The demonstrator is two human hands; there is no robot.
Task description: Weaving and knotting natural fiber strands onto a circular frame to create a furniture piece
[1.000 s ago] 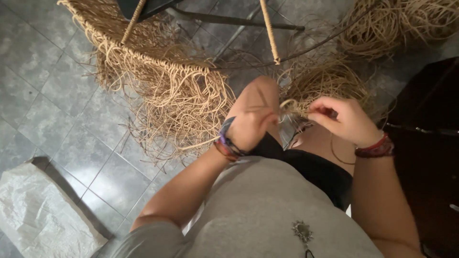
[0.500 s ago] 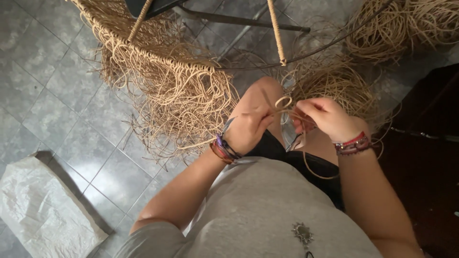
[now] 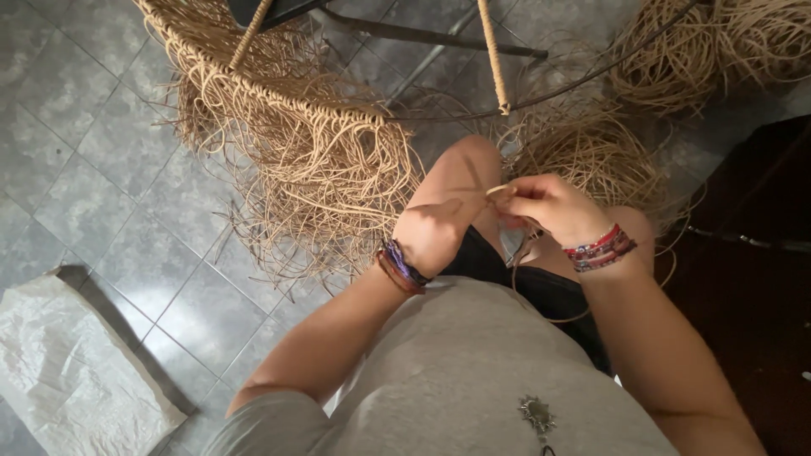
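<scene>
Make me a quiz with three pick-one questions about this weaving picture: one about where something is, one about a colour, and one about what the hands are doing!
1. Where is the crumpled sack?
A. On the floor, lower left
B. On the lap
C. Hanging on the frame

2. What colour is the shirt?
A. Red
B. Grey
C. Green

3. What is the right hand doing?
A. Lying flat on the floor
B. Pinching a strand end
C. Holding a cup

Answers:
1. A, it lies on the tiles in the lower left corner.
2. B, the cloth over the chest is grey.
3. B, its fingers close on a tan strand tip beside the left hand, above the knee.
</scene>
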